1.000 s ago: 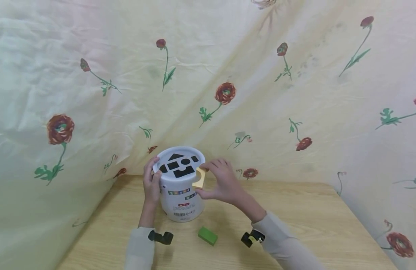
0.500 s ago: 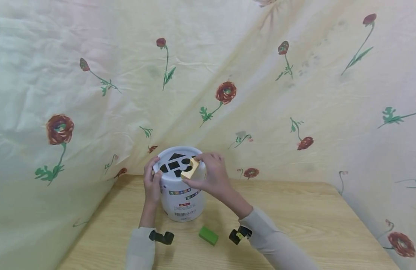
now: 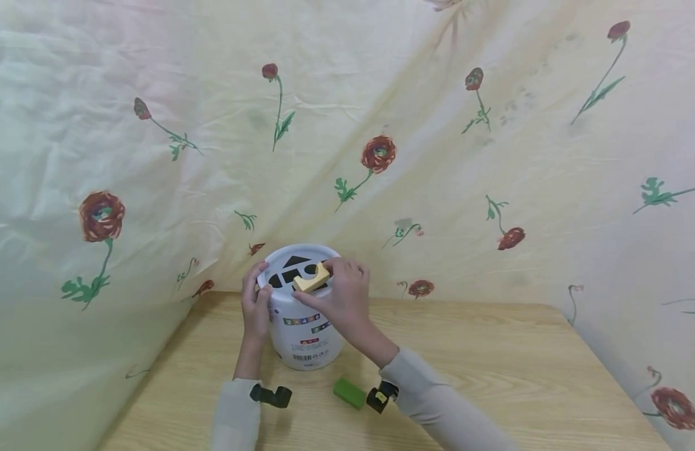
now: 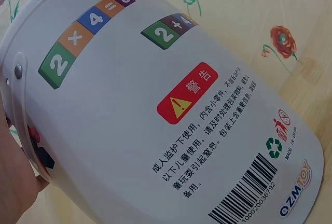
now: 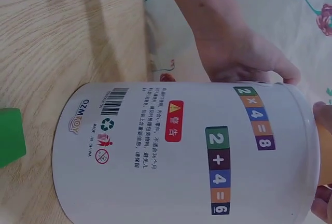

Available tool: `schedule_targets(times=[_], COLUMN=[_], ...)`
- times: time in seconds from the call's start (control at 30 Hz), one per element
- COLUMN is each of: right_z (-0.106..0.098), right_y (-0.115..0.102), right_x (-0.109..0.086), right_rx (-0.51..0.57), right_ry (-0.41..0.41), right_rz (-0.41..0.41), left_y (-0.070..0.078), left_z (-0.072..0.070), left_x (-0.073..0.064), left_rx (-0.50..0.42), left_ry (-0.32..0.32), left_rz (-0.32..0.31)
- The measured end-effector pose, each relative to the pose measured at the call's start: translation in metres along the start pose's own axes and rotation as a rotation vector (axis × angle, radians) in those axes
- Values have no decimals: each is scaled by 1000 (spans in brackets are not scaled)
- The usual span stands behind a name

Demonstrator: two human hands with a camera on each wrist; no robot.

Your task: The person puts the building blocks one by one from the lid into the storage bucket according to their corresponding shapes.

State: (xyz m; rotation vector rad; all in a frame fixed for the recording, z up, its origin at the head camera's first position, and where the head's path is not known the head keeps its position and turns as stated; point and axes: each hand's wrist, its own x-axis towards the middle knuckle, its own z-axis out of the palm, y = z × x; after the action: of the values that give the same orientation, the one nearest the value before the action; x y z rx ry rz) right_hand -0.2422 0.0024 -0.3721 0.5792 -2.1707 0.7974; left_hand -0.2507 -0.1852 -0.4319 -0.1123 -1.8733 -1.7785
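Observation:
A white plastic bucket point(image 3: 302, 335) with printed sums stands upright on the table, its lid cut with dark shaped holes. My left hand point(image 3: 255, 307) grips the rim at the left, thumb in front and fingers over the edge. Between thumb and fingers of my right hand point(image 3: 349, 293) a yellow arch block point(image 3: 312, 280) is pinched, tilted over the near right of the lid. It overlaps the arch-shaped hole and part of the round one in the head view. In the right wrist view, only an edge of the yellow block point(image 5: 325, 149) shows beyond the rim.
A green rectangular block point(image 3: 349, 393) lies on the wooden table point(image 3: 483, 357), in front of the bucket and close to the right wrist's black camera mount point(image 3: 379, 398). Behind the table hangs a flowered cloth point(image 3: 325, 113). The bucket's handle point(image 4: 26, 115) hangs down its side.
My right hand has carried the yellow arch block leftward from beside the rim to over the lid, and turned it flatter. The left hand keeps its grip on the bucket.

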Motion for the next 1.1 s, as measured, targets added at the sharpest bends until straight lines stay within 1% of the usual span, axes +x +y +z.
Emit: schedule_targets(times=[0.17,0.37,0.47,0.6,0.77,0.93,1.1], right_z=[5,8,7,5,7,8,9], right_y=[0,-1,-3,-6,-8,-9,-10], right_x=[-1,-1,0,1,3,4,5], right_rx=[-37,-41,-21,19,42,46,35], right_ry=[19,20,-3,-49,-88,-91,-102], right_rz=[32,63,98,165,241,278,295], left_y=[0,0,0,0,-1,-1,-1], left_z=[0,0,0,0,-1,0,1], left_x=[0,-1,0,0,0,0,0], left_rx=[8,19,17,16,19,21,15], left_ry=[-1,4,5,4,6,7,8], left_rz=[-1,-5,-1,1,6,-1,-1])
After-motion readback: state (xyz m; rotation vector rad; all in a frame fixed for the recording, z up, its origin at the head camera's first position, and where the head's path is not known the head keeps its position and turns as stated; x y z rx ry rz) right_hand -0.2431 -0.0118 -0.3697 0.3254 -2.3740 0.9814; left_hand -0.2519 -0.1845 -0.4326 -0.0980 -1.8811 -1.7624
